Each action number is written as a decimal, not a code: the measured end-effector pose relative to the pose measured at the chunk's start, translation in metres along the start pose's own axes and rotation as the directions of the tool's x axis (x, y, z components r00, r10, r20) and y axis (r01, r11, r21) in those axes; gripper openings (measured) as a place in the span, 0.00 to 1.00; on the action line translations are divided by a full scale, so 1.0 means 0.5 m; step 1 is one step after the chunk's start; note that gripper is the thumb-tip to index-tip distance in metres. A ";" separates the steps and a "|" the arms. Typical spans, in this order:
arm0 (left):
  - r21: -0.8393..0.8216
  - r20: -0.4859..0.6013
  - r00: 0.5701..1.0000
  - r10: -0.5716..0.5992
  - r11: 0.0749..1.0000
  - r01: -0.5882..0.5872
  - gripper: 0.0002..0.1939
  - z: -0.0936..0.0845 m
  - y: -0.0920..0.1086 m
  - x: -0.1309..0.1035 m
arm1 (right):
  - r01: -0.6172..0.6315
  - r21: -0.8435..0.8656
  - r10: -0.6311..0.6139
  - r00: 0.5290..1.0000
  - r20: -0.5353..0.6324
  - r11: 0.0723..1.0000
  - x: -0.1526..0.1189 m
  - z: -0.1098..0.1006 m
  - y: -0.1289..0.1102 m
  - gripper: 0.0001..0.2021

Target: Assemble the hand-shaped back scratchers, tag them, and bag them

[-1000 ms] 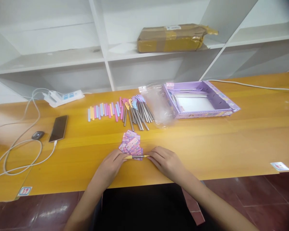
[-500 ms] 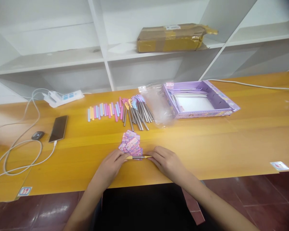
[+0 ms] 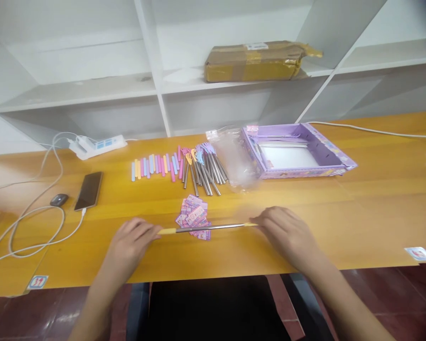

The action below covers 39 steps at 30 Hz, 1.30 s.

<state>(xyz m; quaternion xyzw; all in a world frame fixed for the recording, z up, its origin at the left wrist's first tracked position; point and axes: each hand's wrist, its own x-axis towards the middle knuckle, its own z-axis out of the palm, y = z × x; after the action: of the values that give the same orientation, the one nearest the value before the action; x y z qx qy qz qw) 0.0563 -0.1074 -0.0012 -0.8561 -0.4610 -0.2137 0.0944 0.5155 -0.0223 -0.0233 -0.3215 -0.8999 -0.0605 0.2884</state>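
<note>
A telescopic back scratcher (image 3: 213, 227), a metal rod with yellow ends, is stretched level between my two hands. My left hand (image 3: 133, 241) is closed on its yellow handle. My right hand (image 3: 286, 232) pinches the other yellow end, and the fingers hide most of that tip. Just behind the rod lies a fanned pile of small pink and purple cards (image 3: 195, 213), partly crossed by it. Farther back is a heap of back scratchers (image 3: 206, 170) with pink, orange, blue and purple claw heads. Left of them sits a row of coloured handle sleeves (image 3: 154, 166).
A purple tray box (image 3: 301, 173) stands at back right, beside a clear plastic bag (image 3: 236, 163). On the left are a phone (image 3: 88, 191), a mouse (image 3: 59, 200), cables and a power strip (image 3: 99, 146). A taped carton (image 3: 253, 64) rests on the shelf.
My hands have moved apart, left hand leftward and right hand rightward. The rod between them has been drawn out from short to long.
</note>
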 end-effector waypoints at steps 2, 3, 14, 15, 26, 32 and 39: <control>0.000 -0.018 1.000 -0.021 1.000 0.021 0.10 -0.036 -0.076 -0.052 | -0.027 -0.105 0.021 0.998 -0.060 0.994 -0.050 -0.038 0.072 0.10; 0.004 -0.045 0.998 -0.043 0.999 0.043 0.10 -0.049 -0.113 -0.078 | -0.066 -0.179 0.048 0.994 -0.102 0.982 -0.079 -0.054 0.109 0.09; 0.061 -0.163 0.957 -0.241 0.965 0.254 0.10 0.010 -0.149 -0.141 | -0.378 -0.313 0.278 0.906 -0.319 0.871 -0.205 -0.028 0.219 0.04; 0.070 -0.180 0.950 -0.257 0.959 0.273 0.10 0.012 -0.148 -0.140 | -0.390 -0.306 0.290 0.900 -0.324 0.868 -0.200 -0.022 0.216 0.05; 0.074 -0.239 0.925 -0.297 0.944 0.322 0.10 0.011 -0.154 -0.142 | -0.493 -0.149 0.433 0.846 -0.311 0.857 -0.181 0.005 0.183 0.07; 0.103 -0.241 0.936 -0.256 0.952 0.287 0.09 0.010 -0.162 -0.143 | -0.487 -0.176 0.428 0.856 -0.290 0.856 -0.180 0.000 0.181 0.08; 0.083 -0.238 0.958 -0.159 0.980 0.183 0.14 -0.013 -0.123 -0.128 | -0.505 -0.370 0.402 0.857 -0.323 0.780 -0.176 -0.078 0.188 0.09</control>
<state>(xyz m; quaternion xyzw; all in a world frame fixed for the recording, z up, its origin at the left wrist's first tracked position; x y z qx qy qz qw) -0.0273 -0.1234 -0.0262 -0.7766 -0.5296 -0.2945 0.1726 0.6470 -0.0079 -0.0472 -0.5776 -0.7183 -0.2276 0.3140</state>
